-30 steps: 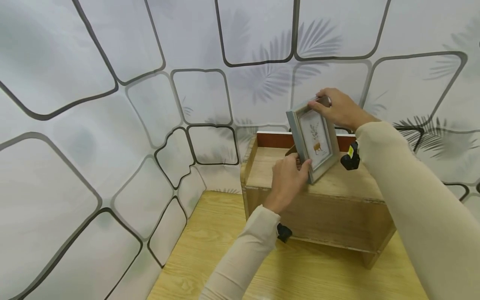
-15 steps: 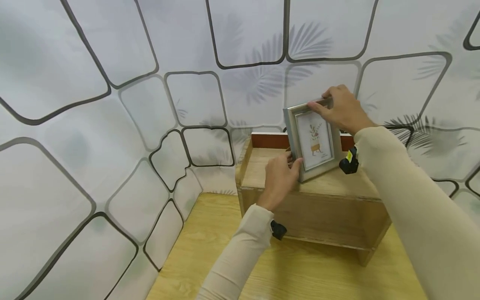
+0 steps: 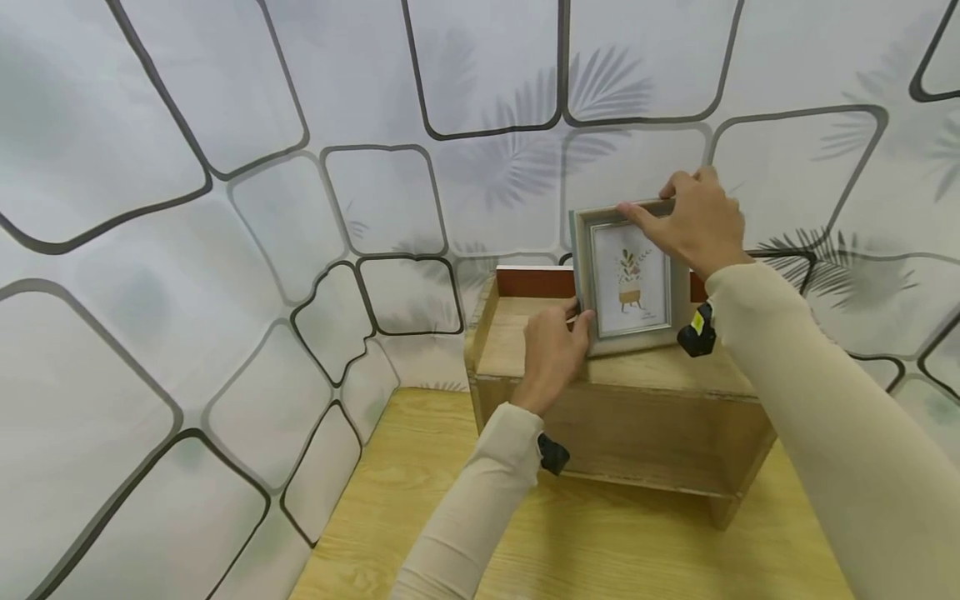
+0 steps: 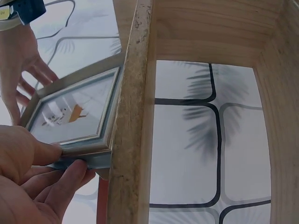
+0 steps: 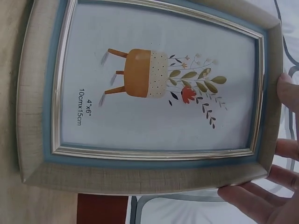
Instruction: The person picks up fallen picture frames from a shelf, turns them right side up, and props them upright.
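Observation:
A picture frame [image 3: 633, 279] with a beige-silver border and blue inner edging stands nearly upright on top of a small wooden shelf [image 3: 667, 371]. Its print shows a potted plant, with "4"x6" 10cmx15cm" legible in the right wrist view. My left hand [image 3: 551, 350] pinches the frame's lower left edge, thumb in front and fingers at the side. At the top right corner, my right hand [image 3: 697, 221] grips it with the thumb on the front and fingers over the top edge. The left wrist view has the picture frame [image 4: 74, 112] resting by the shelf's front edge.
A reddish-brown back rail [image 3: 534, 282] runs behind the frame along the shelf top. Below is an open compartment [image 3: 637, 433]. Patterned wall covering [image 3: 390, 200] stands close behind and to the left, over a yellow wood-grain surface [image 3: 420, 467].
The picture frame has turned from an angled, tilted pose to face the camera more squarely and stand straighter. Both hands keep their hold. The head view has shifted slightly.

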### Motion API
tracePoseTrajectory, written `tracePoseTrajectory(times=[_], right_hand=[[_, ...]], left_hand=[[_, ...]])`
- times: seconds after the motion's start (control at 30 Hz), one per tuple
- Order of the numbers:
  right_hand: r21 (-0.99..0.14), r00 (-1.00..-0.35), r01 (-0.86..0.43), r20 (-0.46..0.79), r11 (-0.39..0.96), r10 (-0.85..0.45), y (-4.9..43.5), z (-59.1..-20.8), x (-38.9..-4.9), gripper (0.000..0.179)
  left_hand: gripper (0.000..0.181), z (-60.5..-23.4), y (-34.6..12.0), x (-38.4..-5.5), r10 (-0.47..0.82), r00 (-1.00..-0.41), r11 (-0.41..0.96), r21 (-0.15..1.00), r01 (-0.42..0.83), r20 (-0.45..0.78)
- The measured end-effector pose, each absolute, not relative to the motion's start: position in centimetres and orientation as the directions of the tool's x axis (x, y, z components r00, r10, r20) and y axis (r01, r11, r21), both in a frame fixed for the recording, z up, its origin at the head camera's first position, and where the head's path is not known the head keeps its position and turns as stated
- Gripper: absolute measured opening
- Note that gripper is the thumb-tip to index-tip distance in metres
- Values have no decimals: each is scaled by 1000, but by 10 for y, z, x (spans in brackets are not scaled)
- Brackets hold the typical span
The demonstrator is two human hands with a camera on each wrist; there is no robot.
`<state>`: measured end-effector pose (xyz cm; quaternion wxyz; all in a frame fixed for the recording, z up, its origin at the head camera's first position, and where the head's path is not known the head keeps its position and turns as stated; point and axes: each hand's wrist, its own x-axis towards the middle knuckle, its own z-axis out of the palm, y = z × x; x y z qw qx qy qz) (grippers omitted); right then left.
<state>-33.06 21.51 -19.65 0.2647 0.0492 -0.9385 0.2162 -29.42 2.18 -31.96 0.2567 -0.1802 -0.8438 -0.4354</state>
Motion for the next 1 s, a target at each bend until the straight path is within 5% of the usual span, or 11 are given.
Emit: tracePoseTrajectory(times=[1.0], right_hand=[[-317, -764, -49, 622, 947, 168, 212, -205, -322, 78]], left_hand=[[28, -322, 27, -314, 76, -791, 590, 612, 527, 607]])
